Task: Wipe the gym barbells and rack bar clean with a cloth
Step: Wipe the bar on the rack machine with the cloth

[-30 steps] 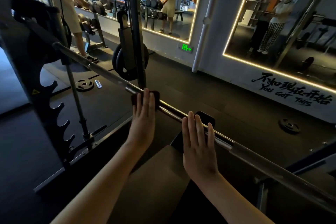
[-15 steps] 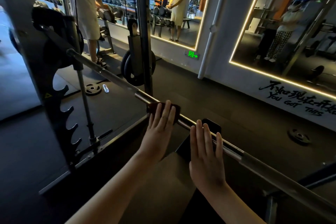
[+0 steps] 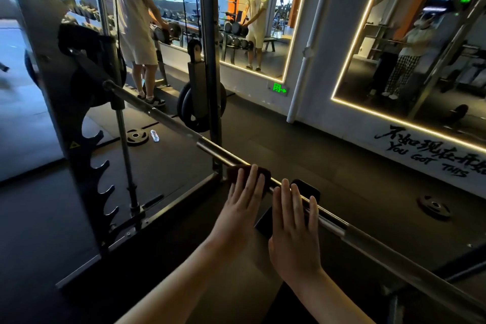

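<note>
The steel rack bar (image 3: pixel 163 119) runs diagonally from the upper left to the lower right. My left hand (image 3: pixel 243 205) lies flat on it, fingers extended, pressing a dark brown cloth (image 3: pixel 234 172) around the bar. Just to its right, my right hand (image 3: pixel 294 226) rests flat on a black cloth (image 3: pixel 306 189) draped over the bar. The two hands are almost side by side. The palms hide the bar beneath them.
The rack's upright with toothed hooks (image 3: pixel 79 166) stands at left, and a guide post (image 3: pixel 126 155) beside it. Weight plates (image 3: pixel 194 110) hang on the far upright. Loose plates (image 3: pixel 136 137) (image 3: pixel 435 205) and a bottle (image 3: pixel 154 136) lie on the floor. A person (image 3: pixel 136 21) stands at the dumbbell rack.
My left hand has slid the brown cloth down the bar toward my right hand, closing the gap between them. The right hand has stayed on the black cloth.
</note>
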